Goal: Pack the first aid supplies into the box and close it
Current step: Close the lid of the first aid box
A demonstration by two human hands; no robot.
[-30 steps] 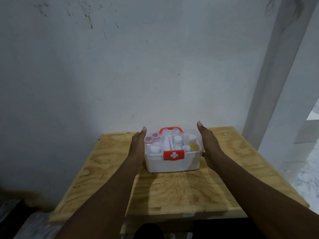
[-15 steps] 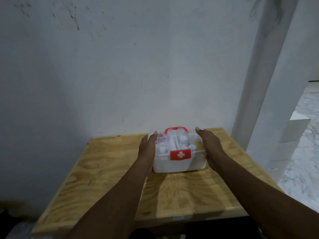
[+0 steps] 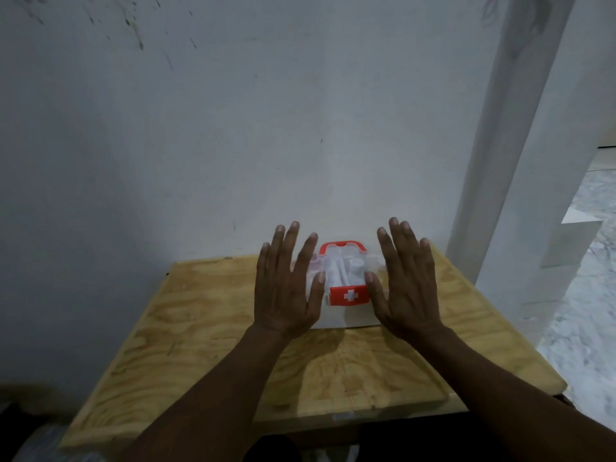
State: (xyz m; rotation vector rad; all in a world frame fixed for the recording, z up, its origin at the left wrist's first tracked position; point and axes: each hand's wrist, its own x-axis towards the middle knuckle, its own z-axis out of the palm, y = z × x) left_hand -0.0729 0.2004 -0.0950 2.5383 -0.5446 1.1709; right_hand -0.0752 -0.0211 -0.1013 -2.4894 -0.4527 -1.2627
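Observation:
A small white first aid box (image 3: 346, 316) stands near the back of the wooden table (image 3: 206, 331). It has a clear lid (image 3: 340, 271), a red handle (image 3: 343, 246) and a red latch with a white cross (image 3: 350, 295). Bottles and other supplies show blurred through the lid. My left hand (image 3: 286, 288) hovers flat, fingers spread, in front of the box's left half. My right hand (image 3: 405, 285) hovers the same way over its right half. Neither hand holds anything; whether they touch the lid I cannot tell.
A white wall (image 3: 233, 128) rises right behind the table. A white pillar (image 3: 506, 161) stands at the right, with pale marble floor (image 3: 586, 295) beyond it. The table's front edge (image 3: 333, 418) is close to me.
Both hands left the sides of the box, rose and turned palm down with fingers spread above it. The box stayed in place.

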